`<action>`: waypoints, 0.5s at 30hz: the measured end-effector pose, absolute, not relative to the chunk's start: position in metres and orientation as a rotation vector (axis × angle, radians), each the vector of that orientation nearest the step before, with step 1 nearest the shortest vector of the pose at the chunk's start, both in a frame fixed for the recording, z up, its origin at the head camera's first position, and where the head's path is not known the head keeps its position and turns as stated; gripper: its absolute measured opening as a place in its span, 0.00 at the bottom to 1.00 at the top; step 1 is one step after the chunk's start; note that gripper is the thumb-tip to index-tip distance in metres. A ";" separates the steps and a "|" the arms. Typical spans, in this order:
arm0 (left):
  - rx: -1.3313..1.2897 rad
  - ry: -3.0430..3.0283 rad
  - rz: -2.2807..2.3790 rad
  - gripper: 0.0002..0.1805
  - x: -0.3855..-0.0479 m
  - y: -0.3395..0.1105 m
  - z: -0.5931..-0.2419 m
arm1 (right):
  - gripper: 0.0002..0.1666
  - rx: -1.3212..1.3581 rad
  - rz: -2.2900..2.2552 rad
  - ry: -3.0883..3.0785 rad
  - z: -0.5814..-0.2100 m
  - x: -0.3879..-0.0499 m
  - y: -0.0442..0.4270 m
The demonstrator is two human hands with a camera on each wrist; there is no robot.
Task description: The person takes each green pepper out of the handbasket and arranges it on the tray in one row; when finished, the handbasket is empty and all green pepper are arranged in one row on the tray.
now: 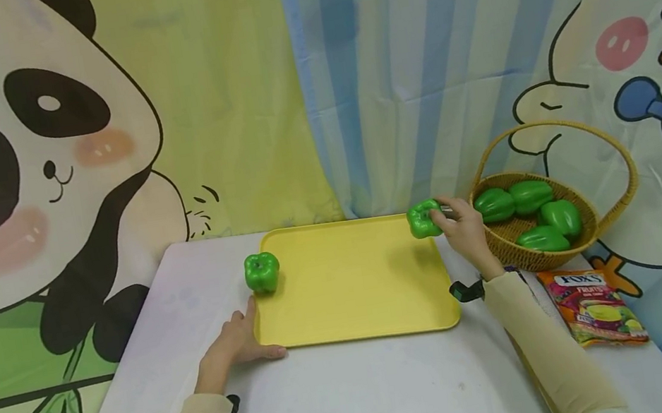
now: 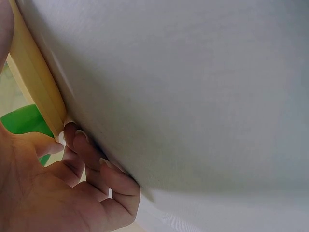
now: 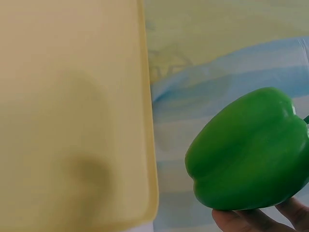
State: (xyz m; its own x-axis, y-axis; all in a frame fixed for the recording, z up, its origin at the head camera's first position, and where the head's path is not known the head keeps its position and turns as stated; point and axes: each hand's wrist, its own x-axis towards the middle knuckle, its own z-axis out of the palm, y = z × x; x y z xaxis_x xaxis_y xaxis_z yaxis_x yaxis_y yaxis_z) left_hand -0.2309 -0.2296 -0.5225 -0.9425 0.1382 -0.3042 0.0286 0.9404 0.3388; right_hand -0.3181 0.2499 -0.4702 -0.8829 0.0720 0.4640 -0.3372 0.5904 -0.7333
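Note:
My right hand holds a green bell pepper above the back right corner of a yellow tray. In the right wrist view, fingertips press against the pepper's underside. Another green bell pepper sits at the tray's left edge. My left hand rests by the tray's front left corner, thumb along the front edge and a finger against the left side. In the left wrist view, its other fingers bend loosely against the white tabletop.
A wicker basket with a tall handle stands at the right, holding several green bell peppers. In front of it lies a red candy bag, partly beside my right sleeve. Printed curtains hang behind the white table.

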 end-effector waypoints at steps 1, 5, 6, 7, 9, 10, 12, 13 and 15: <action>0.124 2.769 0.476 0.80 -0.231 -0.230 -0.522 | 0.22 0.214 1.229 -2.380 -0.472 -0.318 0.247; 0.118 2.766 0.475 0.81 -0.232 -0.230 -0.522 | 0.25 0.217 1.246 -2.442 -0.481 -0.318 0.235; 0.117 2.765 0.476 0.81 -0.232 -0.230 -0.522 | 0.25 0.205 1.250 -2.460 -0.483 -0.318 0.232; 0.114 2.764 0.478 0.81 -0.232 -0.230 -0.522 | 0.25 0.193 1.256 -2.476 -0.485 -0.317 0.229; 0.110 2.762 0.483 0.80 -0.232 -0.230 -0.521 | 0.26 0.178 1.288 -2.499 -0.490 -0.316 0.224; 0.110 2.762 0.484 0.80 -0.232 -0.229 -0.521 | 0.26 0.167 1.297 -2.513 -0.492 -0.315 0.222; 0.110 2.760 0.487 0.80 -0.231 -0.229 -0.521 | 0.27 0.142 1.310 -2.529 -0.498 -0.315 0.218; 0.108 2.759 0.489 0.80 -0.231 -0.229 -0.521 | 0.27 0.138 1.317 -2.537 -0.501 -0.314 0.217; 0.109 2.758 0.488 0.80 -0.231 -0.229 -0.521 | 0.27 0.128 1.313 -2.551 -0.506 -0.315 0.214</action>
State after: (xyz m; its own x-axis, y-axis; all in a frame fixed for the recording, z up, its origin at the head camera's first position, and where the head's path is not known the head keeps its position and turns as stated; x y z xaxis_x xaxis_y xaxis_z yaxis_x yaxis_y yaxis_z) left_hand -0.2306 -0.2292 -0.5205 -0.9402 0.1322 -0.3140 0.0164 0.9382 0.3456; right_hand -0.3146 0.2143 -0.5064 -0.9601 0.0439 0.2762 -0.1992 0.5856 -0.7857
